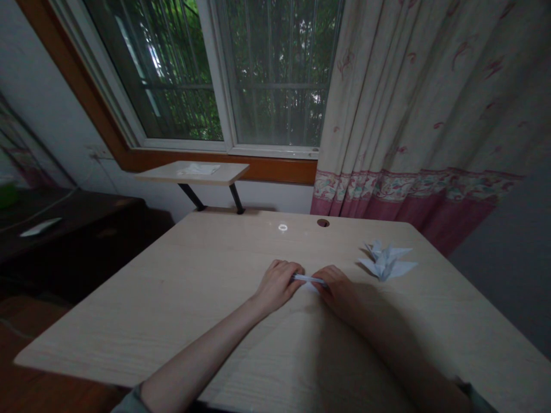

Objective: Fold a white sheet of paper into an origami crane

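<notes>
Between both hands, just above the desk, is a narrow piece of folded white paper, seen almost edge-on. My left hand pinches its left end, fingers curled around it. At the right end, my right hand grips it the same way, thumb and fingers closed. A paler patch shows under the paper's middle; I cannot tell whether it is part of the same sheet. To the right of my right hand, white folded paper cranes with spread wings stand close together on the desk.
The light wooden desk has a cable hole near its back edge. A small raised shelf at the back left carries white paper. Behind are a window and a long curtain. A dark cabinet stands left.
</notes>
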{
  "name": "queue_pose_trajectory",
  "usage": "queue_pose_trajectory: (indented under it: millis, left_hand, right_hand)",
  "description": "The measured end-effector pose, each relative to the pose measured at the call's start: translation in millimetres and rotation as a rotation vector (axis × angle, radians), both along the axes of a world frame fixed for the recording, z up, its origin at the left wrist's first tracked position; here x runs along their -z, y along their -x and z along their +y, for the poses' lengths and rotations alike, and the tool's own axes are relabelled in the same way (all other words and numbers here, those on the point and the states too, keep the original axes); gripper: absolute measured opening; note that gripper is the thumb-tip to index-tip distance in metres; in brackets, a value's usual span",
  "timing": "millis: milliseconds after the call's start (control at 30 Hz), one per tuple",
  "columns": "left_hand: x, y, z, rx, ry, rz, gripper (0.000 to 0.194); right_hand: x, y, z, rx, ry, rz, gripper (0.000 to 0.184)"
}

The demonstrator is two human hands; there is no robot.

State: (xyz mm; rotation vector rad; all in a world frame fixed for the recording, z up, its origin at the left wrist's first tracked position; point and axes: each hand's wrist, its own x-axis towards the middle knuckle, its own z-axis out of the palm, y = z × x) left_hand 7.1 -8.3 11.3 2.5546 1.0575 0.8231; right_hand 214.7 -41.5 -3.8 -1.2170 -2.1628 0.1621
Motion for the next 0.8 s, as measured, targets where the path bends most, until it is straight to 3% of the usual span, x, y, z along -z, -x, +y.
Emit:
queue_pose_trajectory:
  millis: [267,500,667,800]
  left_hand:
    - [-0.9,-0.7,-1.0,0.058,-0.062,-0.014,0.013]
    - [6.7,0.9,4.0,0.105,-0.034,0.018,0.013]
    - [4.2,2.0,3.9,0.137,-0.008,-0.014,0.022]
    - [1.8,2.1,2.3,0.157,0.001,-0.03,0.016]
  right_hand:
    - [-1.1,-3.6,-0.6,-0.033,-0.053,-0.023,0.013]
    - [4.8,-4.2,1.0,-0.066,0.015,-0.003,0.025]
    - [6.5,-5.4,1.7,-0.075,0.065,0.04,0.024]
    - [7.6,-6.2,1.3,-0.106,0.083,0.063,0.023]
